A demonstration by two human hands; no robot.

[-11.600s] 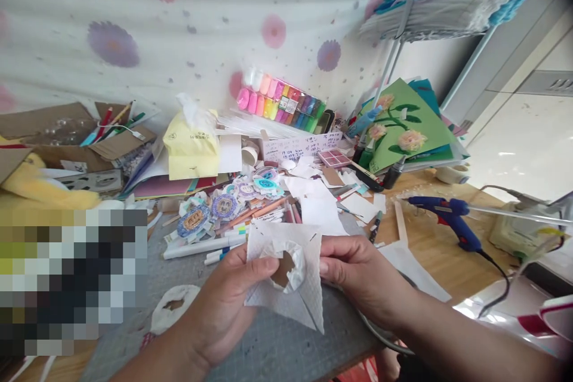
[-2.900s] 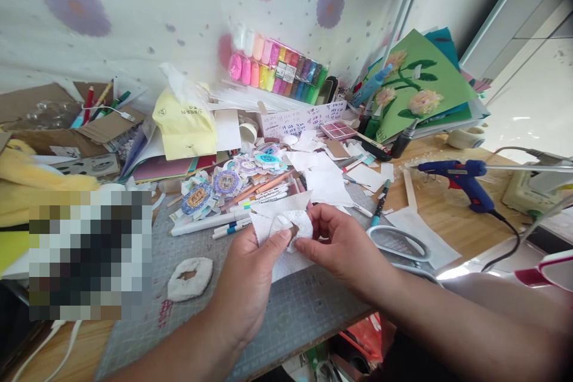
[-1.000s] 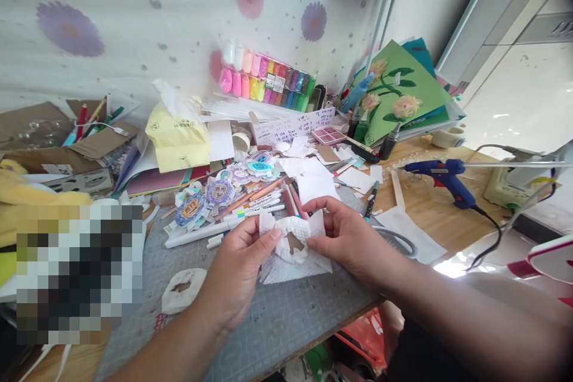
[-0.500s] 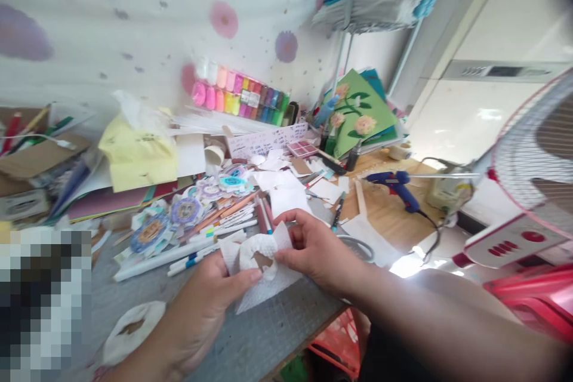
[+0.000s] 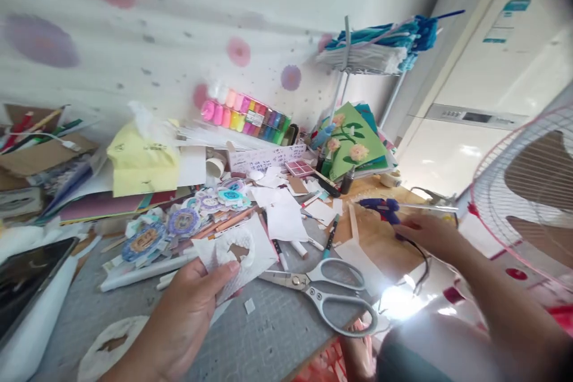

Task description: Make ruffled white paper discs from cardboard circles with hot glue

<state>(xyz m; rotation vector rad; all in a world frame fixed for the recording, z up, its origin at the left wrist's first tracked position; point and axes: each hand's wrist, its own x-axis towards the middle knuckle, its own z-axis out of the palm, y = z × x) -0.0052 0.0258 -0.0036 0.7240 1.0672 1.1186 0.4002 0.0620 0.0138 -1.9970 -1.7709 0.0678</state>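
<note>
My left hand (image 5: pixel 190 301) pinches a square of white textured tissue (image 5: pixel 262 246) between thumb and fingers. A puffy white ring with a brown cut-out in its middle lies on the square. At the right, my right hand (image 5: pixel 425 236) has its fingers closed round the handle of a blue glue gun (image 5: pixel 380 205), which lies on the wooden board. Its fingertips are partly hidden. Grey-handled scissors (image 5: pixel 299 280) lie spread on the grey mat, just right of the tissue. A similar white ring (image 5: pixel 96 352) lies beside my left forearm.
Paper scraps (image 5: pixel 286 215), pens and decorated paper rosettes (image 5: pixel 183 221) crowd the desk. A phone (image 5: pixel 31 286) stands propped at the left edge. The fan (image 5: pixel 523 161) is close to my right arm. Coloured clay packs (image 5: pixel 246 116) lean against the wall.
My right hand has left the tissue and moved right to the glue gun, closing on its handle. My left hand still holds the tissue, shifted slightly left. The scissors now show.
</note>
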